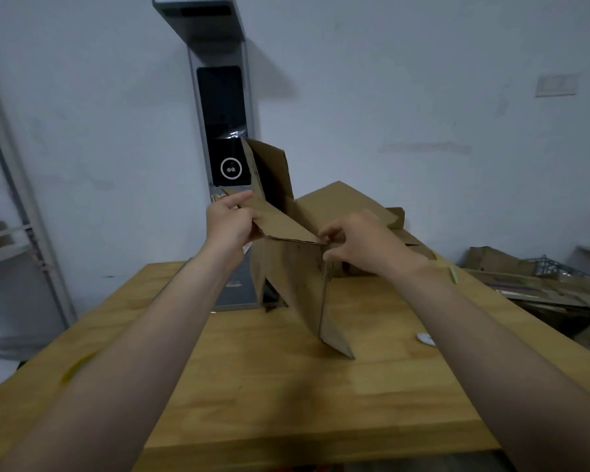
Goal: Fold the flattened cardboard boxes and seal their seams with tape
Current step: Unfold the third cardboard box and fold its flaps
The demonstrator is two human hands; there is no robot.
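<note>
Left hand [230,221] grips top flap, right hand [353,241] pinches corner of cardboard box [292,267] standing on wooden table [286,386], likely opening it into shape.

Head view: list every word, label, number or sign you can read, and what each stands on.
No text can be quoted.
On the cardboard box: small dark print by its right fold, too blurred to read.
On the black panel: white ring symbol, no legible letters.
</note>
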